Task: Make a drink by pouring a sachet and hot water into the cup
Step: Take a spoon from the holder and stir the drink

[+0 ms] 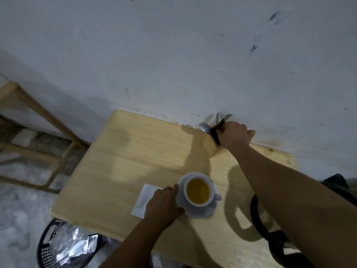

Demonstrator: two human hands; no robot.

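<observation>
A white cup [199, 191] holding yellow-amber liquid stands on a white saucer [193, 209] near the front of the wooden table [135, 161]. My left hand [163, 204] rests against the saucer's left rim, over a white napkin [143, 200]. My right hand [234, 135] reaches to the far edge by the wall and grips cutlery handles in a wooden holder [209, 146]; a spoon [204, 127], a knife and a fork stick up from it. No sachet is visible on the table.
A dark kettle [270, 235] sits at the table's right front, partly behind my right forearm. A black bin [52, 246] with silver wrappers stands on the floor at lower left. A wooden frame [38, 113] stands at left. The white wall runs along the table's far edge.
</observation>
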